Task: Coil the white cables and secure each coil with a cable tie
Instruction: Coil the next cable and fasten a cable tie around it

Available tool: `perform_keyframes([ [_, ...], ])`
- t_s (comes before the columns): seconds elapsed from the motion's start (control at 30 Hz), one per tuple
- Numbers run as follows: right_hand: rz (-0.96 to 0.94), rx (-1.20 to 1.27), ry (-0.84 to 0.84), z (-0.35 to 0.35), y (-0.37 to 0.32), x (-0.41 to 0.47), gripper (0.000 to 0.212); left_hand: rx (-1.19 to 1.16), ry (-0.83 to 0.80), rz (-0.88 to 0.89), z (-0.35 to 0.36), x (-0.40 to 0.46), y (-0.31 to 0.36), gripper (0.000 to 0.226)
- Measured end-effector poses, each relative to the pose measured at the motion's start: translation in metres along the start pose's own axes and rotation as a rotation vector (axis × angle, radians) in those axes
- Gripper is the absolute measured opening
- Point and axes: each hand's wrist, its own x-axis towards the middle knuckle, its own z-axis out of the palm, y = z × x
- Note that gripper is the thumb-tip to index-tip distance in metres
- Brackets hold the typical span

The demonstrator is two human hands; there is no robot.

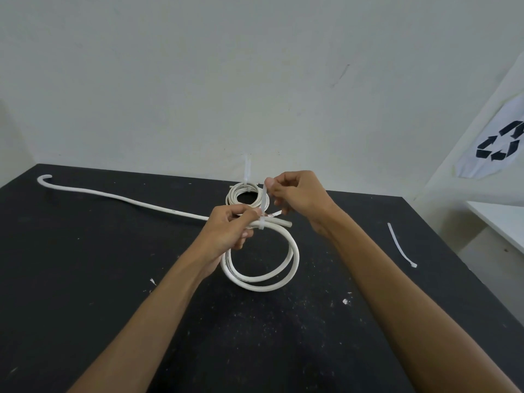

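Note:
A thick white cable coil (283,279) hangs over the black table (85,279), and my left hand (229,231) grips it at the top where its turns cross. A white cable tie (264,205) wraps that crossing, its tail standing upward. My right hand (297,197) pinches the tail near its tip. Behind the hands lies a smaller coil (235,195) of thinner white cable with a tie (247,171) sticking up from it. A long straight white cable (119,198) runs left across the table, ending in a hook.
A loose cable tie (401,248) lies on the table at the right. A white wall rises right behind the table's far edge. At the far right hangs a white bag (499,143) with a black recycling symbol above a white surface. Small white scraps dot the tabletop.

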Motion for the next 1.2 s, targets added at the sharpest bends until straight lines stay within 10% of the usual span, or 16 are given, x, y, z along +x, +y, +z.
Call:
perform_keyframes([
  [0.2,-0.058,-0.077,-0.146,0.000,0.007,-0.011,0.028,0.041,0.002,0.010,0.001,0.000,0.003,0.018],
  [1.2,-0.066,-0.102,0.142,0.000,0.003,0.003,0.030,0.216,-0.010,0.144,0.020,-0.014,0.004,0.023],
])
